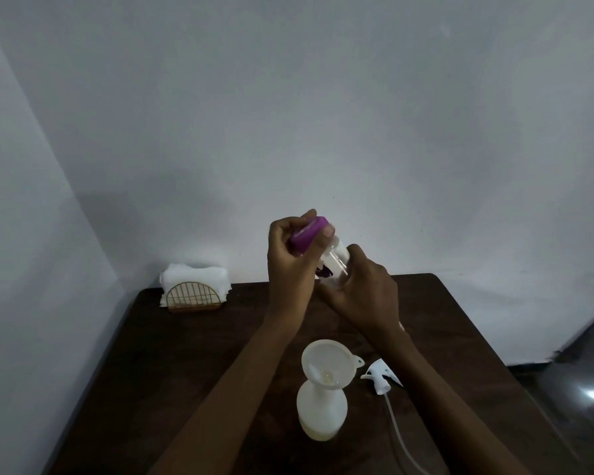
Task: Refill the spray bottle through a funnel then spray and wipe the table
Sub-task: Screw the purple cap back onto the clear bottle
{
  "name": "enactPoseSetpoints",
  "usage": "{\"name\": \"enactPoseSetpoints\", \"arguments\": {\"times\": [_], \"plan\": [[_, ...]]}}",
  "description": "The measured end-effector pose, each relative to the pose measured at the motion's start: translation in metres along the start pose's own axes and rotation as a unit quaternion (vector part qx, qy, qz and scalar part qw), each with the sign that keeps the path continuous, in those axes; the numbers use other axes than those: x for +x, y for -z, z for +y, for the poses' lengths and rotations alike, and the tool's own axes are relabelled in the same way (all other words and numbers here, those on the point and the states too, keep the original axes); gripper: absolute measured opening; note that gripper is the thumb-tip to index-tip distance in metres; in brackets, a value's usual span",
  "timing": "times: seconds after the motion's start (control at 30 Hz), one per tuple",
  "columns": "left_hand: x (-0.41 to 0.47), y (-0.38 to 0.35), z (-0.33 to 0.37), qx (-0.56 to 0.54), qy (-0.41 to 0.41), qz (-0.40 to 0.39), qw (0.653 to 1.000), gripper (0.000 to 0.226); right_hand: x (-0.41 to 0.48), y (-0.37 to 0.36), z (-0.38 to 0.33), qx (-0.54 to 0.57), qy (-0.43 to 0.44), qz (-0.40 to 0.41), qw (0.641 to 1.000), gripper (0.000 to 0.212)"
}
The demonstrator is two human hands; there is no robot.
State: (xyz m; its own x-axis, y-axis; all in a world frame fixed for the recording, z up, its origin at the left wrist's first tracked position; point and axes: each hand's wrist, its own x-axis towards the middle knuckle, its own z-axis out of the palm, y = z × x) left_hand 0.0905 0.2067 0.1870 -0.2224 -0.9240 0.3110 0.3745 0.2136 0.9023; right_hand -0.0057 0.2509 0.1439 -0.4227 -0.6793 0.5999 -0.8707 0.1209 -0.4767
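A white spray bottle [322, 409] stands on the dark wooden table [172, 354] with a white funnel [326, 363] in its neck. Its white trigger head [379, 373] with a long tube lies on the table just to the right. Above the table's far part, my right hand [364, 293] grips a clear refill bottle [336, 260], tilted. My left hand [288, 265] pinches that bottle's purple cap [309, 234]. Whether the cap sits on the neck or is off it, I cannot tell.
A gold wire holder with white napkins [194, 286] stands at the table's far left corner by the wall. The table's right edge drops to a dark glossy floor [583, 389].
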Motion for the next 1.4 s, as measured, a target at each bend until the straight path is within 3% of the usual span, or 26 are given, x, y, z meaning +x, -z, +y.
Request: {"name": "enactPoseSetpoints", "arguments": {"times": [0.3, 0.4, 0.57, 0.77, 1.07, 1.23, 1.3, 1.4], "plan": [[-0.002, 0.001, 0.003, 0.017, -0.016, -0.069, 0.997, 0.021, 0.007, 0.004, 0.001, 0.04, -0.048, -0.012, 0.998, 0.041], [0.0, -0.005, 0.01, 0.013, 0.025, -0.062, 0.998, 0.014, 0.004, 0.005, -0.002, 0.036, -0.04, -0.017, 0.998, 0.039], [0.008, -0.008, 0.011, 0.086, 0.031, -0.026, 0.995, 0.05, 0.0, 0.006, -0.012, 0.115, -0.04, -0.047, 0.991, 0.04], [0.019, 0.002, 0.009, 0.026, -0.021, -0.073, 0.997, 0.025, 0.003, 0.011, -0.012, 0.1, -0.014, -0.072, 0.992, 0.041], [0.024, 0.008, 0.003, -0.034, -0.039, -0.107, 0.993, 0.033, 0.008, 0.007, -0.009, 0.122, -0.012, -0.098, 0.988, 0.046], [0.03, 0.011, 0.004, -0.009, -0.043, -0.103, 0.994, 0.033, 0.015, 0.014, -0.013, 0.142, 0.001, -0.125, 0.982, 0.042], [0.033, 0.014, 0.008, 0.002, -0.043, -0.132, 0.99, 0.036, 0.023, 0.015, -0.013, 0.198, -0.021, -0.172, 0.965, 0.037], [0.046, 0.027, 0.016, 0.065, -0.015, -0.256, 0.964, 0.052, 0.036, 0.009, -0.009, 0.238, -0.021, -0.193, 0.952, 0.043]]}}
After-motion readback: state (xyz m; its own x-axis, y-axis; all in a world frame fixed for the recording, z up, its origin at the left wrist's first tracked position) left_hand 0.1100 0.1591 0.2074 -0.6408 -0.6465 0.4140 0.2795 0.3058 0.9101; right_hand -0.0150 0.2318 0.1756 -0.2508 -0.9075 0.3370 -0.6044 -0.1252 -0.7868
